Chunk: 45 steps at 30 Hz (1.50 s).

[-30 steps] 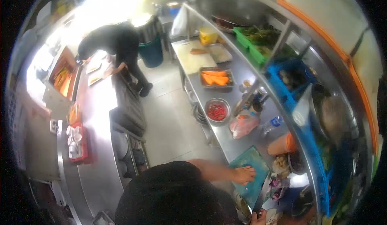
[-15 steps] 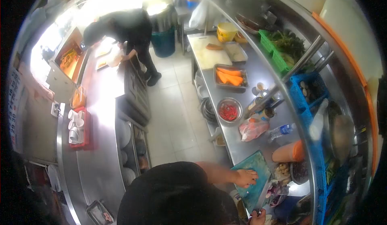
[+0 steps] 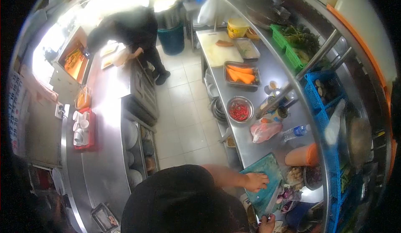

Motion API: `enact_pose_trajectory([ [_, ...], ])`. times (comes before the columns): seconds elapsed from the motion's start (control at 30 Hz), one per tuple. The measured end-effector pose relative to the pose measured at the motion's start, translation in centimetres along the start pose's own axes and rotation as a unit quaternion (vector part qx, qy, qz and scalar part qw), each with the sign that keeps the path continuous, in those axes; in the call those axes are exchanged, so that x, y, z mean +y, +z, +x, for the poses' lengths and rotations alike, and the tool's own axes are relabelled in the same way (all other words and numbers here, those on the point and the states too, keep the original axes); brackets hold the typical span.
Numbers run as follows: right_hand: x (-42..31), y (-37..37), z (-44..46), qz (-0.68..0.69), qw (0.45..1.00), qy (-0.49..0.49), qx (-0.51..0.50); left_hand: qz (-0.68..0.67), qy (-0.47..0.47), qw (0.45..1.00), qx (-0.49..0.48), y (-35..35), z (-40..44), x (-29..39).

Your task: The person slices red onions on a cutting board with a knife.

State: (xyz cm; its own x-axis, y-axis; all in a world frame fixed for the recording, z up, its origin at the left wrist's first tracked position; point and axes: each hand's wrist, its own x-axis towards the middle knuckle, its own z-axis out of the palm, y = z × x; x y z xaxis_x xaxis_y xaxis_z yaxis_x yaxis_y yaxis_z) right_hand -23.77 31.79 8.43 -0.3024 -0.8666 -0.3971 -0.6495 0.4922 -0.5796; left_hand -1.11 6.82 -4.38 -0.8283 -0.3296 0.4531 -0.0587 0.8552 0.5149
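My left hand [image 3: 256, 182] lies palm down on the green cutting board [image 3: 264, 166], fingers stretched out over its surface. Whether anything small is under that palm, I cannot see. At the bottom edge of the view, my right hand [image 3: 267, 224] is closed around the handle of a knife [image 3: 273, 200]. The pale blade points away from me along the board's right side. Just beyond the blade, purple onion pieces [image 3: 289, 194] sit in a clear plastic bag. Garlic-like bulbs [image 3: 295, 175] lie above them. A dark cap hides my body and part of the arms.
Further up the steel counter are a bowl of red chillies [image 3: 239, 112], a tray of carrots [image 3: 242, 74], a bagged pink item [image 3: 266, 131], a water bottle [image 3: 295, 132] and an orange container [image 3: 301, 155]. Blue baskets [image 3: 326, 92] line the shelf. A co-worker [image 3: 129, 30] bends over the opposite counter.
The view has shifted slightly. My left hand stays flat on the board and my right hand keeps the knife in nearly the same place. The co-worker's arm has moved a little.
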Motion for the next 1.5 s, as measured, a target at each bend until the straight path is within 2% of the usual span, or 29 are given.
enact_pose_trajectory([
  [0.1,-2.3,0.3,-0.5,-0.069,0.997,0.021,0.043,-0.002,-0.002,1.0,-0.009,-0.2,0.0,0.0],
  [0.2,1.7,1.3,0.5,-0.054,0.996,-0.049,0.053,-0.004,-0.004,1.0,-0.007,0.4,0.1,-0.1],
  [0.4,2.8,1.8,0.3,-0.019,0.999,0.035,0.023,-0.004,-0.007,1.0,-0.023,0.0,0.1,0.0],
  [0.5,2.1,1.9,0.0,-0.045,0.998,-0.007,0.04,-0.004,-0.006,1.0,-0.025,0.2,0.1,-0.2],
  [0.6,4.9,2.9,0.8,-0.137,0.989,-0.04,0.045,-0.01,-0.006,1.0,-0.015,-0.2,0.3,0.0],
  [0.63,7.4,3.6,1.5,-0.228,0.968,-0.093,0.046,-0.01,-0.002,1.0,0.0,-0.4,0.3,0.2],
  [0.7,12.1,4.9,2.6,-0.403,0.893,-0.195,0.045,-0.011,0.002,1.0,0.014,-0.9,0.3,0.4],
  [0.8,7.1,4.2,1.8,-0.266,0.964,-0.005,-0.017,-0.008,0.003,1.0,0.009,-0.7,0.3,0.2],
  [0.9,2.4,3.5,0.7,-0.084,0.996,0.025,0.01,0.004,0.001,1.0,-0.004,-0.4,0.2,0.0],
  [1.0,-1.9,2.9,-0.2,-0.073,0.997,0.009,-0.011,-0.003,-0.002,1.0,-0.008,-0.4,0.3,0.0],
  [1.1,-8.1,2.3,-1.0,-0.091,0.994,0.063,-0.019,-0.006,-0.002,1.0,-0.002,-0.3,0.3,0.0],
  [1.2,-3.8,3.2,-0.3,-0.194,0.976,-0.082,-0.048,-0.007,-0.004,1.0,0.0,-0.4,0.2,0.2],
  [1.3,4.3,5.3,1.0,-0.29,0.928,-0.223,-0.075,-0.007,-0.008,1.0,-0.005,-0.2,0.2,0.2],
  [1.4,12.4,9.2,2.7,-0.196,0.978,0.059,-0.042,-0.016,-0.014,0.999,-0.025,-0.4,0.3,0.2],
  [1.43,10.3,9.0,2.2,-0.144,0.989,0.016,0.015,-0.018,-0.018,0.999,-0.042,-0.3,0.3,0.1],
  [1.47,4.9,8.3,1.2,-0.09,0.993,-0.026,0.073,-0.021,-0.022,0.998,-0.058,-0.1,0.3,-0.1],
  [1.5,3.3,8.1,0.9,-0.07,0.993,-0.033,0.094,-0.018,-0.022,0.998,-0.058,-0.1,0.3,-0.1],
])
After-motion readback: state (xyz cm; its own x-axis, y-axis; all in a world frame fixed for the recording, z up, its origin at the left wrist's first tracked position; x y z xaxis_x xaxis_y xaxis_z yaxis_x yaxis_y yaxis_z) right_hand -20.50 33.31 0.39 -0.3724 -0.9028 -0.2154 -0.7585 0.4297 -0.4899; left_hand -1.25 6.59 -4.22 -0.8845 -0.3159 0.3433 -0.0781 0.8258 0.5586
